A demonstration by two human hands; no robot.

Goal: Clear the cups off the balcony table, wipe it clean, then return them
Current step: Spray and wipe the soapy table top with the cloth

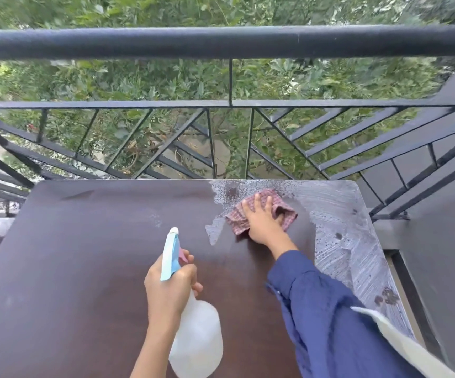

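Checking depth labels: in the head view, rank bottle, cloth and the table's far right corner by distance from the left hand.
1. Bottle, held in the left hand.
2. Cloth, ahead and right, under the right hand.
3. Corner, beyond the cloth, far right.

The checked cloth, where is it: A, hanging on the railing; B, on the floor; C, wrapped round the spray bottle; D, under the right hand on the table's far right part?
D: the right hand presses the checked cloth flat on the table, near its far right edge.
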